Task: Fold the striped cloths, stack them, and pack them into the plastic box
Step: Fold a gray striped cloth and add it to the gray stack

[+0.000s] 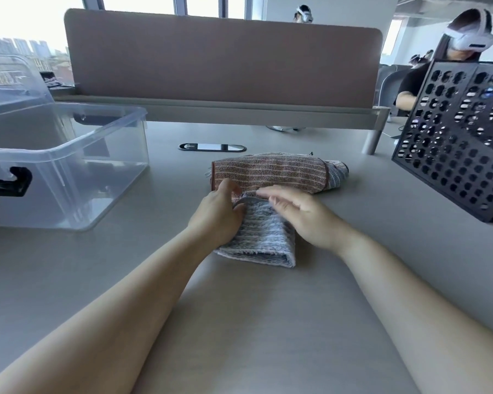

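Head view: left hand [219, 213] is pinching an edge of the grey striped cloth [264, 240]. Blurred, the right hand [300, 216] is seemingly pressing it flat-fingered.

A gray counter [268, 322] has a flat, shiny black oval [212, 147] set in it. At its far edge stands a long brown wall [222, 61]. On the right sits a tilted black box full of round holes [453, 143]. Behind the box sits a person [409, 81] in a white headset [467, 39]. Tall buildings [20, 46] show through the window.
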